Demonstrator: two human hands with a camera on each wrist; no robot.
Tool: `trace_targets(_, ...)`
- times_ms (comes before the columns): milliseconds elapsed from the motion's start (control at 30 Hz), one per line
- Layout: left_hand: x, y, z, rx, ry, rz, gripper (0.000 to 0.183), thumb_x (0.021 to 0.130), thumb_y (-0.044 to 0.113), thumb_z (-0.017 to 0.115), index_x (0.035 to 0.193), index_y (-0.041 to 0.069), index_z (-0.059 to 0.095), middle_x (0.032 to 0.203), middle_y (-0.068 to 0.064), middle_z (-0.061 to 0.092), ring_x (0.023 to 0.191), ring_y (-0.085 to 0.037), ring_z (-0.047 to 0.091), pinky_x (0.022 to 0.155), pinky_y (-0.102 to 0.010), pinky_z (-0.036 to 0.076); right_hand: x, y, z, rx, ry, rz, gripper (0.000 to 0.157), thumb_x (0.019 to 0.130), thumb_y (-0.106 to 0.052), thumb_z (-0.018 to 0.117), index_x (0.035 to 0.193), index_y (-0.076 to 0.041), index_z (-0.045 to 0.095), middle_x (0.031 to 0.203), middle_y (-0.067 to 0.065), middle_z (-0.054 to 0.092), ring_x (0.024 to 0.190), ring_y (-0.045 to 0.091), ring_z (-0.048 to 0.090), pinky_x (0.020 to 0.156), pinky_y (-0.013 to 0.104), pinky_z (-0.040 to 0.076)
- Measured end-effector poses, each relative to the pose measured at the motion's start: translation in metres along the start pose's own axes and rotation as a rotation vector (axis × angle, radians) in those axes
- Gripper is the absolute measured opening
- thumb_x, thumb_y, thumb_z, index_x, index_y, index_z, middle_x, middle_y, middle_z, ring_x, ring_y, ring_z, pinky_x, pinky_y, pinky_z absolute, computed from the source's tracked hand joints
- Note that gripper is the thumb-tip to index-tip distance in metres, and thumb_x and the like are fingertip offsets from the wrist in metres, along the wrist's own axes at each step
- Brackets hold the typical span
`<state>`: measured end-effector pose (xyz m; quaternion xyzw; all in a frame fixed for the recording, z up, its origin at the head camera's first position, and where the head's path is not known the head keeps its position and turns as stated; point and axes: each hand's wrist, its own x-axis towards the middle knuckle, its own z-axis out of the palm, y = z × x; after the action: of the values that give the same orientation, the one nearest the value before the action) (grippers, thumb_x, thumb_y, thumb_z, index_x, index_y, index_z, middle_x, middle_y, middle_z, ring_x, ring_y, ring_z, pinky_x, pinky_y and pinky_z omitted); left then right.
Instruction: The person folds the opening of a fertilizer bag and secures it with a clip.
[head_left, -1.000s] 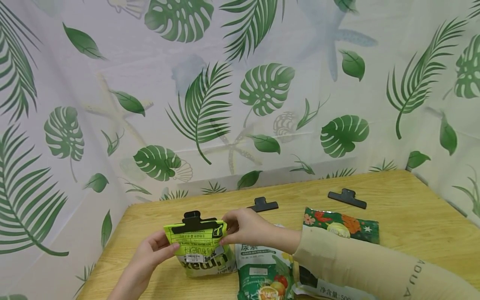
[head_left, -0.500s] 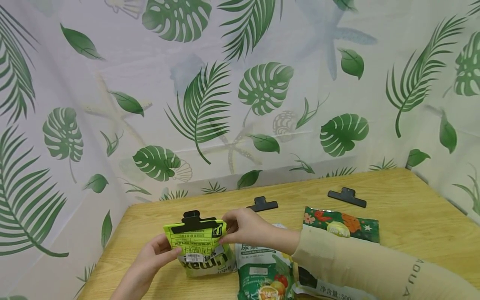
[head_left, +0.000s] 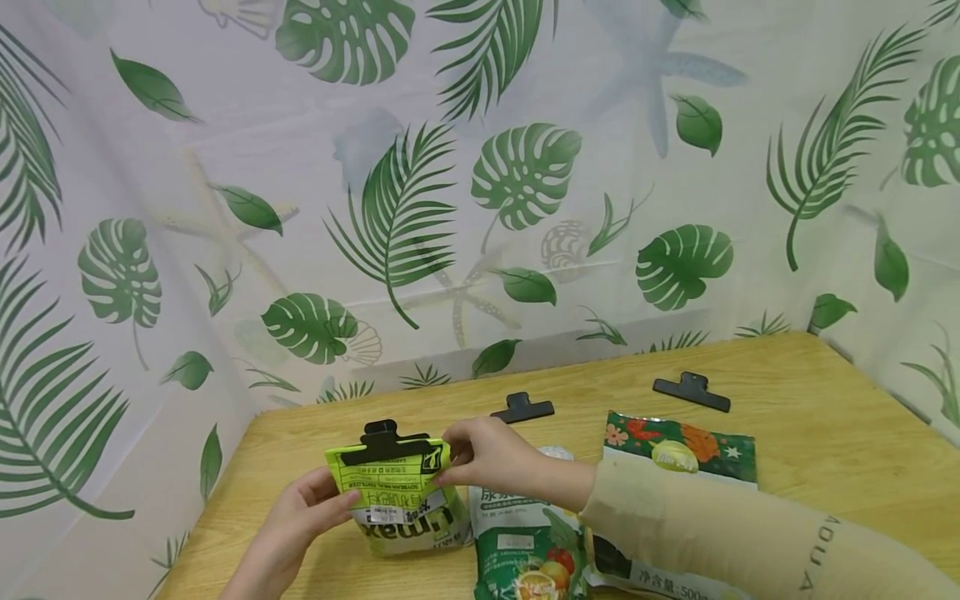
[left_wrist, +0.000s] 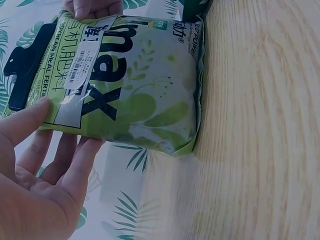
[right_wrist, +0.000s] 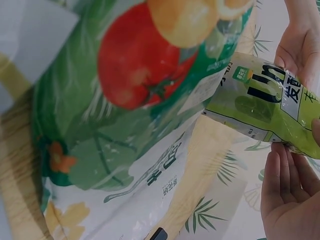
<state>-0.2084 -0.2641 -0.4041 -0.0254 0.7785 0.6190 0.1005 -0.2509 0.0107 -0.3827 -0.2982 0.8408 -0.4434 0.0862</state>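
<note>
A lime-green and white fertilizer bag (head_left: 412, 521) stands on the table at the left of the head view, its top gripped by a black bag clip (head_left: 386, 447). My left hand (head_left: 296, 517) pinches the bag's left edge below the clip, thumb in front and fingers behind. At the top right edge, beside the clip's end, my right hand (head_left: 498, 460) pinches the bag between thumb and fingers. In the left wrist view the bag's front (left_wrist: 145, 90) shows large dark letters and leaf prints. The right wrist view shows both hands around the bag (right_wrist: 250, 102).
A green and white bag with printed fruit (head_left: 517, 533) stands right of the lime one. Another bag with a floral dark green top (head_left: 716, 454) lies further right, partly under my right sleeve (head_left: 697, 525). Two loose black clips, one nearer (head_left: 522, 408) and one farther right (head_left: 692, 392), lie behind.
The head view has shifted very slightly. My left thumb and fingers have moved a little on the bag's edge; the right hand keeps its place.
</note>
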Motion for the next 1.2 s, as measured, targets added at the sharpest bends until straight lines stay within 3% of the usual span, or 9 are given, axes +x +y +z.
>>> trace_targets(167, -0.001, 0.0, -0.001, -0.009, -0.01, -0.001, 0.051, 0.088, 0.024, 0.067, 0.13, 0.0, 0.052, 0.112, -0.007, 0.066, 0.101, -0.017, 0.063, 0.091, -0.038, 0.051, 0.0, -0.001, 0.001, 0.0, 0.006, 0.001, 0.019, 0.078, -0.022, 0.078, 0.087, -0.012, 0.064, 0.077, -0.004, 0.058, 0.071, 0.006, 0.061, 0.064, 0.023, 0.051)
trace_targets(300, -0.001, 0.0, -0.003, -0.006, -0.006, -0.01, 0.051, 0.088, 0.025, 0.067, 0.13, -0.001, 0.053, 0.11, -0.005, 0.066, 0.099, -0.016, 0.063, 0.089, -0.037, 0.052, 0.001, -0.002, 0.003, -0.009, 0.007, -0.009, 0.026, 0.079, -0.022, 0.078, 0.072, -0.013, 0.054, 0.071, -0.003, 0.057, 0.064, 0.007, 0.058, 0.057, 0.022, 0.047)
trace_targets(567, -0.001, 0.0, -0.007, -0.016, 0.007, -0.038, 0.05, 0.088, 0.025, 0.068, 0.129, -0.001, 0.054, 0.106, -0.003, 0.068, 0.096, -0.015, 0.064, 0.085, -0.036, 0.054, 0.003, -0.006, 0.007, 0.004, -0.018, 0.023, 0.031, 0.08, -0.023, 0.076, 0.067, -0.014, 0.049, 0.061, -0.003, 0.045, 0.052, 0.009, 0.035, 0.05, 0.023, 0.03)
trace_targets(733, -0.001, -0.002, -0.01, -0.021, -0.009, -0.036, 0.051, 0.088, 0.026, 0.068, 0.128, -0.002, 0.054, 0.106, -0.005, 0.069, 0.094, -0.017, 0.066, 0.082, -0.037, 0.055, 0.005, -0.004, 0.009, 0.066, -0.059, 0.079, 0.02, 0.083, -0.024, 0.074, 0.072, -0.012, 0.062, 0.066, 0.0, 0.059, 0.056, 0.01, 0.048, 0.05, 0.025, 0.04)
trace_targets(867, -0.001, -0.004, -0.011, -0.01, -0.004, -0.053, 0.048, 0.088, 0.027, 0.068, 0.125, -0.001, 0.056, 0.104, -0.003, 0.069, 0.093, -0.016, 0.065, 0.08, -0.037, 0.056, 0.005, -0.004, 0.012, 0.146, -0.09, 0.122, 0.011, 0.086, -0.019, 0.07, 0.081, -0.01, 0.068, 0.073, 0.004, 0.066, 0.067, 0.015, 0.062, 0.062, 0.033, 0.055)
trace_targets(967, -0.001, -0.005, -0.012, 0.007, 0.017, -0.08, 0.041, 0.088, 0.027, 0.068, 0.118, 0.001, 0.06, 0.097, 0.001, 0.068, 0.091, -0.013, 0.063, 0.078, -0.035, 0.056, 0.006, -0.005, 0.014, 0.211, -0.099, 0.164, 0.007, 0.087, -0.014, 0.069, 0.086, -0.006, 0.068, 0.078, 0.004, 0.067, 0.074, 0.022, 0.067, 0.069, 0.038, 0.057)
trace_targets(1100, 0.0, -0.006, -0.013, 0.016, 0.035, -0.093, 0.038, 0.087, 0.027, 0.069, 0.113, 0.0, 0.061, 0.093, 0.003, 0.067, 0.089, -0.012, 0.062, 0.076, -0.034, 0.056, 0.007, -0.007, 0.016, 0.265, -0.092, 0.22, 0.01, 0.087, -0.01, 0.068, 0.092, -0.001, 0.068, 0.082, 0.006, 0.067, 0.08, 0.029, 0.068, 0.071, 0.038, 0.058)
trace_targets(1200, 0.001, -0.008, -0.013, 0.017, 0.035, -0.089, 0.039, 0.088, 0.026, 0.067, 0.116, -0.001, 0.06, 0.094, 0.003, 0.068, 0.087, -0.012, 0.063, 0.075, -0.034, 0.057, 0.006, -0.008, 0.017, 0.312, -0.081, 0.261, 0.022, 0.086, -0.008, 0.068, 0.103, 0.006, 0.065, 0.09, 0.012, 0.067, 0.081, 0.03, 0.068, 0.073, 0.038, 0.058)
